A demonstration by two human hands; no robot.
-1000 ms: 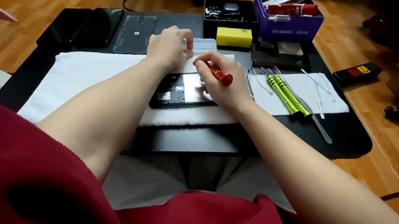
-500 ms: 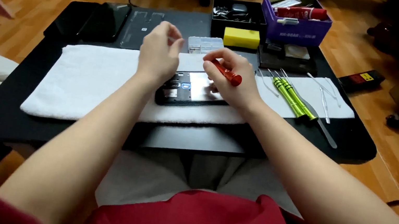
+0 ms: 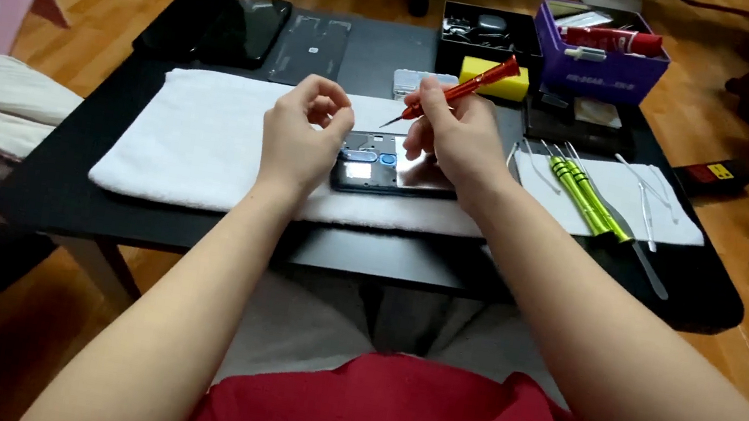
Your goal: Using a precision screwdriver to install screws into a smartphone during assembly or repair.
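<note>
We keep the left hand point(image 3: 301, 140) curled, fingertips pinched together and empty, steadying the phone point(image 3: 396, 166) on the towel point(image 3: 198, 135). The right hand point(image 3: 454, 138) is clamped on the screwdriver point(image 3: 456, 92); we hold it steeply, tip seated before turning. The phone lies directly beneath both hands, between them.

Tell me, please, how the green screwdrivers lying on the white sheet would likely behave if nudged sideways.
The green screwdrivers look slim and round-shafted, so they would probably roll rather than slide. They lie side by side and close together, so pushing one would likely knock its neighbours. The white sheet under them looks thin and might shift with them.
</note>
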